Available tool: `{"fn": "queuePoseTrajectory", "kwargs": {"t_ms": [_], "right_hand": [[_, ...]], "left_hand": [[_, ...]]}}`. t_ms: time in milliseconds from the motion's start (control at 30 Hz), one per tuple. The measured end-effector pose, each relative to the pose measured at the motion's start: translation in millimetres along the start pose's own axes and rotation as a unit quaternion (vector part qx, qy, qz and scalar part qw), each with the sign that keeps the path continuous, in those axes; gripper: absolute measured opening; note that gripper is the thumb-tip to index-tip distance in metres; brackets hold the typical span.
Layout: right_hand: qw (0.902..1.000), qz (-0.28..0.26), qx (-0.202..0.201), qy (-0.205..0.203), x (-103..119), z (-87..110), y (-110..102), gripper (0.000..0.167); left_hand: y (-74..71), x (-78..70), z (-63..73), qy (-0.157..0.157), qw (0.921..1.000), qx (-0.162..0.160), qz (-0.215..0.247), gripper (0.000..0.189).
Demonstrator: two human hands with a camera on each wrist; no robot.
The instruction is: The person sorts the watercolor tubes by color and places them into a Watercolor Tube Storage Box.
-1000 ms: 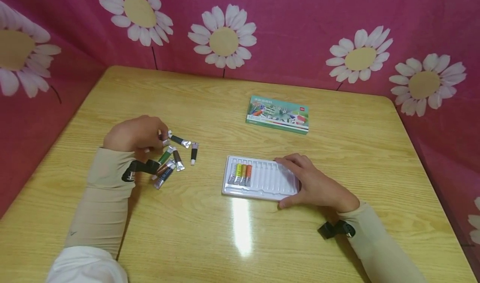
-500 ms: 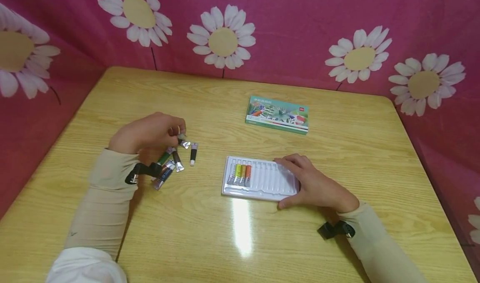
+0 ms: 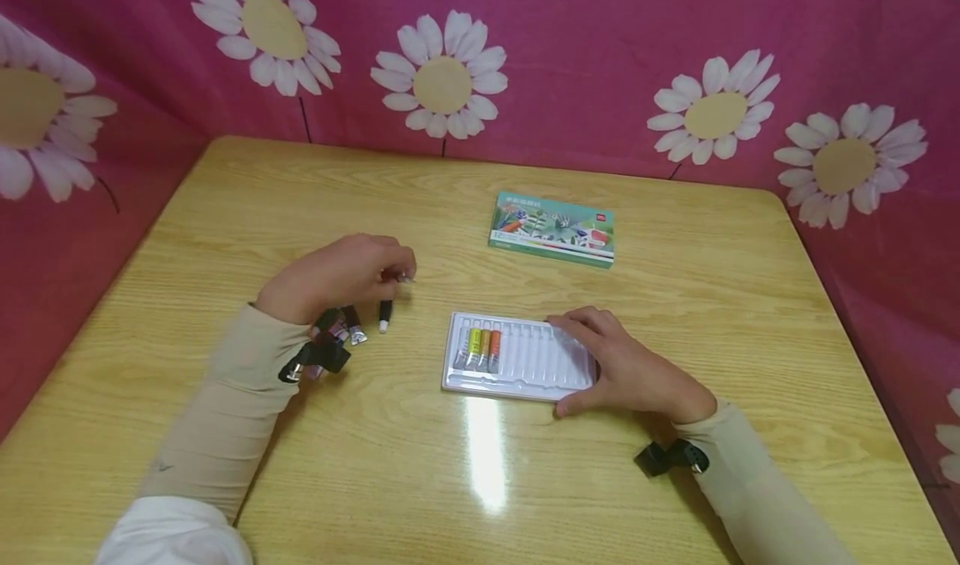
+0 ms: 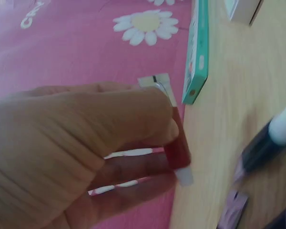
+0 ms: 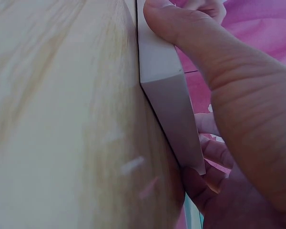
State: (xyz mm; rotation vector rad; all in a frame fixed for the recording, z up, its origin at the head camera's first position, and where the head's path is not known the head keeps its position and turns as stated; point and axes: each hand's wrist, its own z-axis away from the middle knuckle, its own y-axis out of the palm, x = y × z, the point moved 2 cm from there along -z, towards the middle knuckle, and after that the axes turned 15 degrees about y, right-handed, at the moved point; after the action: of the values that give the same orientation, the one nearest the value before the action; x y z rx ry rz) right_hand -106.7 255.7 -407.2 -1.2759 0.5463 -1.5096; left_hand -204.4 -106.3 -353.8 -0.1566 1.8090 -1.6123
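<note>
My left hand (image 3: 341,275) pinches a dark red paint tube (image 4: 179,149) with a whitish cap, raised over the left side of the table. Just below it in the head view lie a black tube (image 3: 385,313) and several other loose paint tubes (image 3: 356,328), partly covered by the hand and wrist. My right hand (image 3: 628,368) holds the right end of a white plastic tray (image 3: 551,358), thumb on the near side and fingers at the far side. Silver, yellow, ochre and orange tubes (image 3: 495,350) fill the tray's left slots. The right wrist view shows the thumb along the tray's side wall (image 5: 174,119).
A green printed paint box (image 3: 551,232) lies flat behind the tray. The wooden table (image 3: 420,465) ends at the back against a pink cloth (image 3: 570,65) with white daisies. Black wrist cameras (image 3: 318,360) are strapped to both sleeves.
The left hand has moved right from the loose tubes, carrying the tube it pinches, and now overlaps the black tube's upper end. The right hand and tray have stayed in place.
</note>
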Motion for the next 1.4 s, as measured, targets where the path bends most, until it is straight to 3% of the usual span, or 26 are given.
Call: {"fn": "queuePoseTrajectory", "kwargs": {"t_ms": [267,467,800,1033,1233,1400], "right_hand": [[1.0,-0.005,0.0,0.001,-0.7,0.2,0.3,0.118],[1.0,-0.001,0.0,-0.005,0.3,-0.7,1.0,0.117],[0.9999,-0.004,-0.004,-0.01,-0.3,-1.1,0.7,0.116],[0.9999,-0.003,-0.005,-0.009,-0.8,-0.7,0.8,0.116],[1.0,0.0,-0.003,-0.006,-1.6,-0.9,0.9,0.116],[1.0,-0.002,0.0,-0.005,-1.1,-1.5,1.0,0.115]], "left_hand": [[11.4,-24.5,-15.1,0.071,0.9957,-0.008,-0.059,0.018],[19.7,-40.5,-21.3,0.13,0.9898,-0.014,-0.056,0.019],[27.6,-59.4,-43.2,0.158,0.9838,0.023,-0.081,0.016],[37.4,-72.4,-60.1,0.224,0.9704,0.039,-0.082,0.02],[45.4,-76.4,-61.5,0.258,0.958,0.027,-0.122,0.021],[49.4,-76.1,-61.0,0.259,0.9579,0.025,-0.121,0.021]]}}
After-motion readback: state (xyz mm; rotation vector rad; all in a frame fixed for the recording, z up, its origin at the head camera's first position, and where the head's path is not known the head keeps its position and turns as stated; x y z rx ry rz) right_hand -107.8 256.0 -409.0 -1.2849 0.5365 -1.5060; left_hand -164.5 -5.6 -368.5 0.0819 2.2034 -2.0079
